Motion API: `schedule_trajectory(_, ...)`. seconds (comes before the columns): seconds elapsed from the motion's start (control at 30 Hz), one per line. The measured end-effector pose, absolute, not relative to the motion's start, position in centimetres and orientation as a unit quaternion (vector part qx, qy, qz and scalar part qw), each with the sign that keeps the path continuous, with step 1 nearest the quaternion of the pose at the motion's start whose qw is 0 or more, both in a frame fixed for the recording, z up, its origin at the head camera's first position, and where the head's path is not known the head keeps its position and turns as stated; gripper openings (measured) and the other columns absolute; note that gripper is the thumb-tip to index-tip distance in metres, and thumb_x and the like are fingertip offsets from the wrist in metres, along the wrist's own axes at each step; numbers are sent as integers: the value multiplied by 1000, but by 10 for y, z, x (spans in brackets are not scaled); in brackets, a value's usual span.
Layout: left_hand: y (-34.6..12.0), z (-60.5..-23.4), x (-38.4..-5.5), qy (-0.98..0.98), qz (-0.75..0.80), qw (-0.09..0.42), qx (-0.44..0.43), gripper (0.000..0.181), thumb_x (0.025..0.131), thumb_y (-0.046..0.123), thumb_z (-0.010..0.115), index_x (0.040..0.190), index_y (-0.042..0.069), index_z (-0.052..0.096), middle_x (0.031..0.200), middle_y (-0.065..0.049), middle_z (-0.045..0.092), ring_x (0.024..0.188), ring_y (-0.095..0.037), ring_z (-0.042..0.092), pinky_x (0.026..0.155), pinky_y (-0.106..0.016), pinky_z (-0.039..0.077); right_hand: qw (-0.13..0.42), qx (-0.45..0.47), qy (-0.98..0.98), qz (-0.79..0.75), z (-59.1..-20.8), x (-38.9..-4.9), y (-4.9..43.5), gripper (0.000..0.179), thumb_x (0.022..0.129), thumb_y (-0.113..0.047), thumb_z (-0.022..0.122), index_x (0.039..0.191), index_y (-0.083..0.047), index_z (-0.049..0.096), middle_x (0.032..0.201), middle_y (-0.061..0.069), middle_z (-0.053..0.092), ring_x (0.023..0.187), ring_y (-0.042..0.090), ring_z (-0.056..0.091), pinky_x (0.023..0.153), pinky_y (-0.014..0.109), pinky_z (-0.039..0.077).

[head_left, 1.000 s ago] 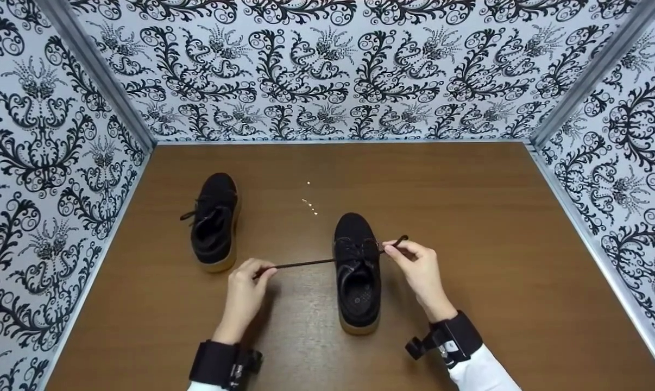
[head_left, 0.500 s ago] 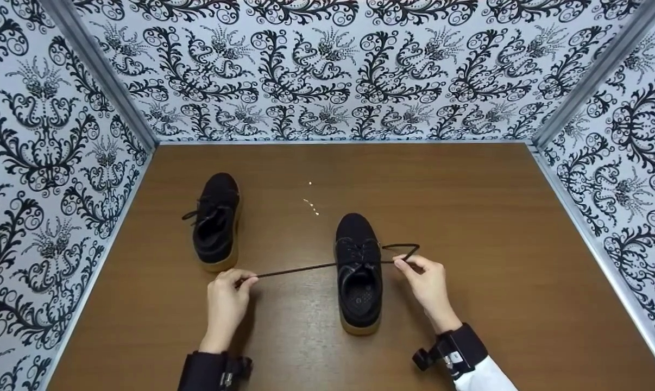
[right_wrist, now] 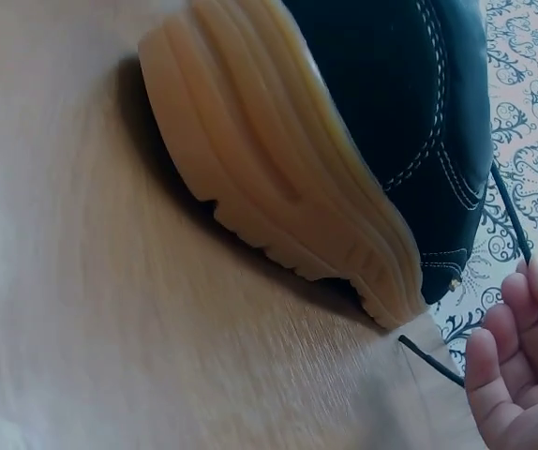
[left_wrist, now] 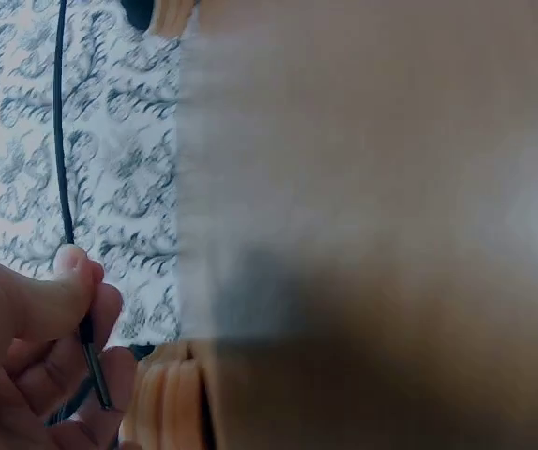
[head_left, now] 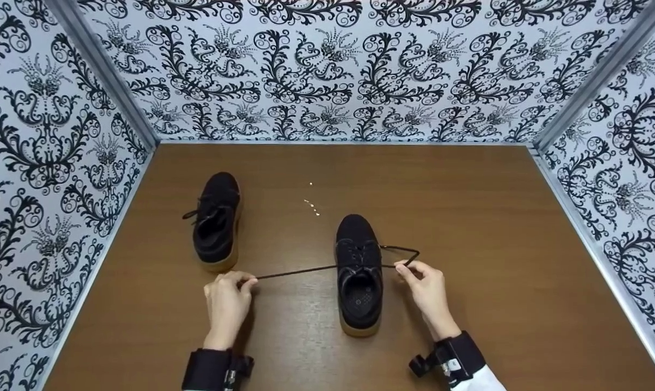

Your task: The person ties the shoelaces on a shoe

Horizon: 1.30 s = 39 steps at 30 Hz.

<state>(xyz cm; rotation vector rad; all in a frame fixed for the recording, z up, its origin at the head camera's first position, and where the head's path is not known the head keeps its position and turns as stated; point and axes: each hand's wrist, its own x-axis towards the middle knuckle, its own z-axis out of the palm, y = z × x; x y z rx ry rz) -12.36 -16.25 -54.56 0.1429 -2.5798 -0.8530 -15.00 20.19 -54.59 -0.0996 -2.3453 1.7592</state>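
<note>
A black shoe with a tan sole stands toe-away at the middle of the table. Its dark shoelace runs out taut to the left, where my left hand pinches it between thumb and fingers. In the left wrist view the lace's stiff tip pokes out below those fingers. To the right of the shoe, my right hand pinches the other part of the lace. Past this grip, the free end bends back toward the shoe, and its tip shows in the right wrist view.
The matching black shoe stands at the left, its lace tied, close beyond my left hand. Small pale specks lie on the brown tabletop. Patterned walls close off the back and both sides.
Both hands have moved outward and slightly toward me, stretching the lace across the shoe. My right grip has shifted along the lace, leaving a bent free end. In the last half second little moves.
</note>
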Motion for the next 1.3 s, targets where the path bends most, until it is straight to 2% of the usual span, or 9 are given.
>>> schedule_trajectory(0.2, -150, -547, -125, -959, -259, 112, 7, 8, 76, 20, 78, 77, 12, 76, 78, -5, 70, 80, -29, 61, 80, -49, 34, 49, -65, -754, 652, -542, -144, 193, 18, 86, -8, 67, 93, 9, 69, 94, 26, 67, 78, 25, 67, 71, 38, 56)
schedule_trajectory(0.33, -144, -547, -126, -968, -234, 86, -16, 6, 73, 19, 79, 74, 14, 76, 76, -2, 69, 78, -27, 61, 80, -48, 34, 28, -69, -746, 662, -535, -142, 190, 19, 87, -6, 66, 96, 11, 67, 96, 29, 65, 79, 29, 66, 73, 41, 56)
schedule_trajectory(0.63, -141, -549, -130, -968, -230, 95, -28, 16, 65, 16, 84, 64, 17, 68, 69, 1, 67, 72, -25, 61, 78, -46, 33, 33, -73, -747, 660, -544, -142, 192, 24, 86, -13, 68, 99, 7, 68, 93, 20, 69, 78, 25, 67, 71, 35, 56)
schedule_trajectory(0.83, -138, -547, -131, -970, -230, 75, -33, 20, 64, 15, 84, 64, 16, 64, 68, 1, 66, 69, -24, 62, 75, -45, 33, 35, -68, -741, 667, -546, -142, 193, 25, 86, -14, 69, 99, 8, 68, 95, 23, 68, 79, 29, 67, 71, 37, 56)
schedule_trajectory(1.03, -127, -526, -133, -979, -187, 47, -60, 18, 66, 15, 83, 68, 15, 65, 70, -1, 66, 69, -25, 62, 70, -43, 34, 36, -64, -733, 676, -541, -143, 194, 24, 87, -11, 67, 100, 10, 67, 90, 26, 67, 82, 36, 66, 71, 41, 56)
schedule_trajectory(1.17, -107, -512, -137, -975, -186, 80, -96, 8, 73, 15, 77, 74, 14, 69, 73, -3, 68, 70, -25, 63, 67, -41, 36, 38, -59, -729, 681, -529, -145, 194, 25, 87, -10, 66, 100, 11, 66, 87, 27, 67, 79, 34, 67, 71, 42, 56)
schedule_trajectory(1.23, -94, -508, -140, -969, -196, 103, -112, 4, 76, 15, 75, 77, 14, 71, 75, -2, 69, 71, -23, 64, 68, -41, 38, 35, -61, -731, 678, -515, -144, 192, 22, 88, -10, 66, 98, 10, 67, 86, 23, 68, 76, 27, 68, 70, 38, 56)
schedule_trajectory(1.3, -80, -506, -143, -962, -210, 120, -126, 4, 77, 15, 75, 80, 14, 72, 78, -1, 70, 73, -22, 65, 70, -41, 40, 38, -62, -733, 677, -502, -145, 189, 17, 88, -9, 66, 95, 7, 68, 86, 18, 69, 76, 25, 67, 69, 33, 56)
